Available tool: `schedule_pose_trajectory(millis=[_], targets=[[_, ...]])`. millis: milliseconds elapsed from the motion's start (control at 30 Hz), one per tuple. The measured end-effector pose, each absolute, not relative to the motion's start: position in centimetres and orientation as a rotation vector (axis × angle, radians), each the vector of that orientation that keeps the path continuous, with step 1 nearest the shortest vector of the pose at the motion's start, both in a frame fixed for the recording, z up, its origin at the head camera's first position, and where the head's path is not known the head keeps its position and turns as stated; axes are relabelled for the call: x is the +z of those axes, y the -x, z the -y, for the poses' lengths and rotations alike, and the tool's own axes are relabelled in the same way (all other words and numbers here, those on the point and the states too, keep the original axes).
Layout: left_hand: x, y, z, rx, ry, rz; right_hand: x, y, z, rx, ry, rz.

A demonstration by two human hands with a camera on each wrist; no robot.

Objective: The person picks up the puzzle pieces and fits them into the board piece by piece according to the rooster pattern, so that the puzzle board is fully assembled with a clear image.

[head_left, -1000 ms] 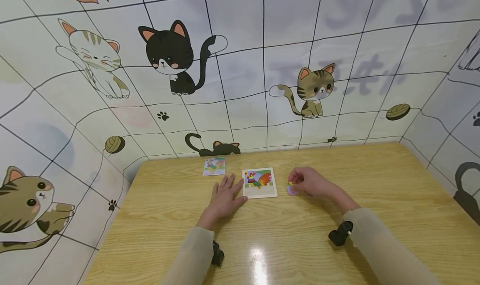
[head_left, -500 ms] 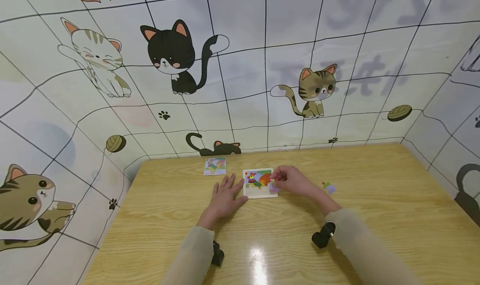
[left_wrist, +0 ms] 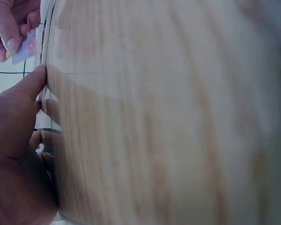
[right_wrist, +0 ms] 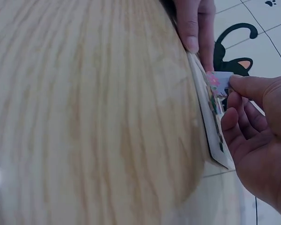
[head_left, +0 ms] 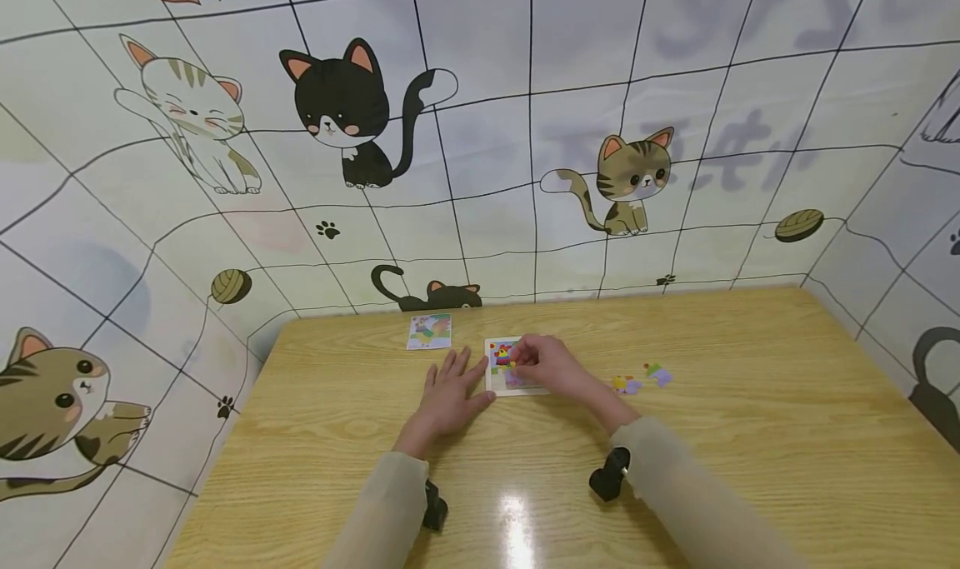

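A white-rimmed jigsaw puzzle tray [head_left: 489, 383] lies near the back of the table, partly filled with a colourful rooster picture. My left hand [head_left: 446, 401] rests on the table with fingers spread, thumb and forefinger at the tray's left edge. Between thumb and fingers my right hand [head_left: 557, 369] pinches a pale purple puzzle piece [right_wrist: 218, 83] with a pink flower on it. In the right wrist view that piece stands over the tray, near its left part. The right hand hides much of the rooster in the head view.
Two loose puzzle pieces, one yellow and purple [head_left: 626, 384], one green and purple [head_left: 657, 375], lie right of the tray. A square picture card [head_left: 430, 332] with a paler rooster lies at the back left. Behind the table [head_left: 750, 386] rises a cat-patterned wall [head_left: 495, 161].
My right hand has moved left from the loose pieces to over the tray, carrying the purple piece. The left hand stays in place.
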State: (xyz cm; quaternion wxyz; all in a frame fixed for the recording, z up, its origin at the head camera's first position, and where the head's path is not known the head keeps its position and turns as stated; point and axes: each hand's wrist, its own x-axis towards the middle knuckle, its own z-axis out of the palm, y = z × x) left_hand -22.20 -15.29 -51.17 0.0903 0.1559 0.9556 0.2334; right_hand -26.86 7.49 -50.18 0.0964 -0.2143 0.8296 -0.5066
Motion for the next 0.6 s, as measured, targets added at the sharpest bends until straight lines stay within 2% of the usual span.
schedule_pose_trajectory(millis=[600], targets=[[-51.3, 22.2, 15.3, 0.695, -0.486, -2.854, -51.5, 26.2, -5.5, -1.463, 0.573, -2.549]])
